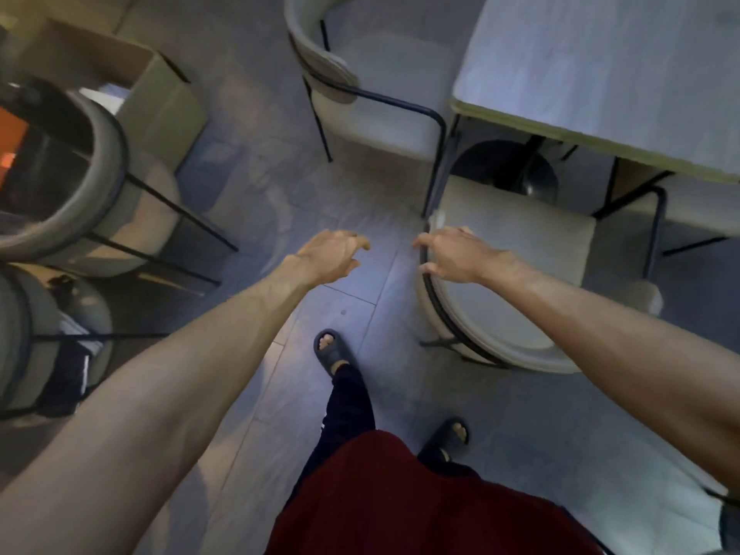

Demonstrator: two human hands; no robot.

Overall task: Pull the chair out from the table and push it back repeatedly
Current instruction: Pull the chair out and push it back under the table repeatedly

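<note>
Both arms reach forward: the left hand (pixel 332 254) hangs over the floor (pixel 280 186), its grip loosely curled on nothing, while the right hand (pixel 454 256) curls its grip over the left end of the backrest of the chair (pixel 516 242). I see that chair at right, seat front close by the tabletop (pixel 600 74); what the cardboard box (pixel 168 98) far left holds I cannot tell
</note>
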